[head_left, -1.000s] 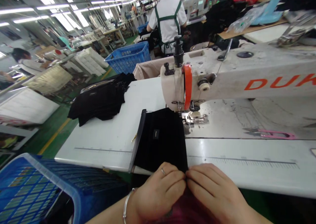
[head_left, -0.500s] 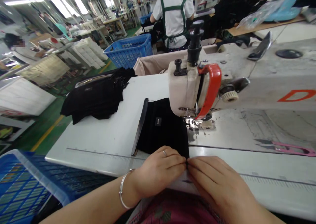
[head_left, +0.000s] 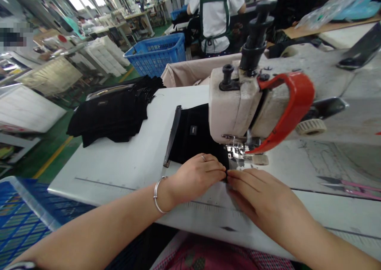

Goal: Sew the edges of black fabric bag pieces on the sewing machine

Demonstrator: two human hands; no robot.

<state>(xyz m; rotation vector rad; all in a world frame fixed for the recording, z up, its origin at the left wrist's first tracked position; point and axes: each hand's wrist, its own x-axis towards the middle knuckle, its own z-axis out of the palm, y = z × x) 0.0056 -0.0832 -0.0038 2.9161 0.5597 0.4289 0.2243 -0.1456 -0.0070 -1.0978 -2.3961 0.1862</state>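
A black fabric piece (head_left: 193, 137) with a small label and a dark zipper strip along its left side lies on the white table (head_left: 125, 162), under the head of the sewing machine (head_left: 238, 107). My left hand (head_left: 195, 176) and my right hand (head_left: 258, 196) meet fingertip to fingertip at the fabric's near edge, just in front of the presser foot (head_left: 236, 153). Both hands have their fingers pressed together, pinching that edge. A ring and a silver bracelet are on my left hand.
A pile of black fabric pieces (head_left: 111, 113) lies at the table's far left. Pink thread snips (head_left: 351, 186) rest on the right. Blue baskets stand at the near left (head_left: 20, 222) and behind (head_left: 157, 55). A person in a green apron (head_left: 216, 16) works beyond.
Both hands have pushed the fabric's near edge away from me, up to the presser foot. My head has moved closer to the machine.
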